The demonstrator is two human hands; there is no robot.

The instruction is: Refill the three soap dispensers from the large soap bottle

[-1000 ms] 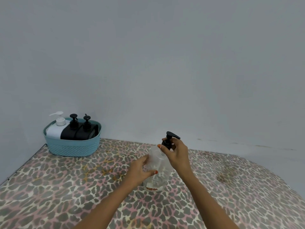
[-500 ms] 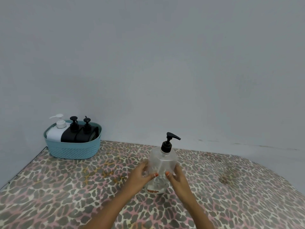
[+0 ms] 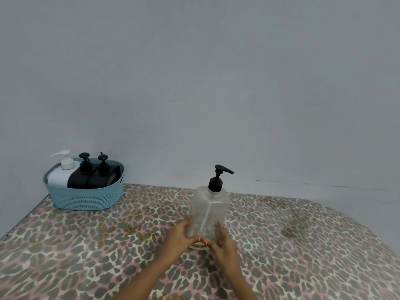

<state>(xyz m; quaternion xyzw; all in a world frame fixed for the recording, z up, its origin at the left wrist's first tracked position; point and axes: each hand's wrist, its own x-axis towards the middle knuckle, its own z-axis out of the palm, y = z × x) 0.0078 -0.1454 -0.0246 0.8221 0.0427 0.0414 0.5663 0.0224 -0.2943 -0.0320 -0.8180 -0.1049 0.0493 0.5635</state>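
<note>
Two bare forearms come in from the near edge of the bench [image 3: 86, 245] and meet at a clear bottle [image 3: 208, 207] that stands upright near the middle of the bench, a little toward the far edge.

The left hand [image 3: 184, 237] grips the bottle low on its left side, with the fingers curled round the back and the thumb laid across the front near the base. The right hand [image 3: 225, 249] grips the lower right side the same way, thumb in front. The two thumbs, with orange-painted nails, nearly meet just above the base. Both hands are closed on the bottle.

The bottle is square-shouldered and see-through. A thin tube [image 3: 205, 217] runs down inside it on a slant. How much soap it holds cannot be told. On its neck sits a black pump [image 3: 216, 180], spout pointing right.

The bench has a leopard-print cover in grey, pink and cream. A dark spot [image 3: 289, 231] lies on it toward the right edge, well apart from the bottle.

In the far left corner stands a light blue woven-look basket [image 3: 84, 199], close to the wall [image 3: 216, 83]. Three dispensers lean inside it side by side: a white dispenser [image 3: 59, 177] on the left, a black dispenser [image 3: 81, 179] in the middle and a second black dispenser [image 3: 101, 180] on the right. All three have their pumps on.

The wall behind is plain grey-white, with faint dark smudges low down on the right.
</note>
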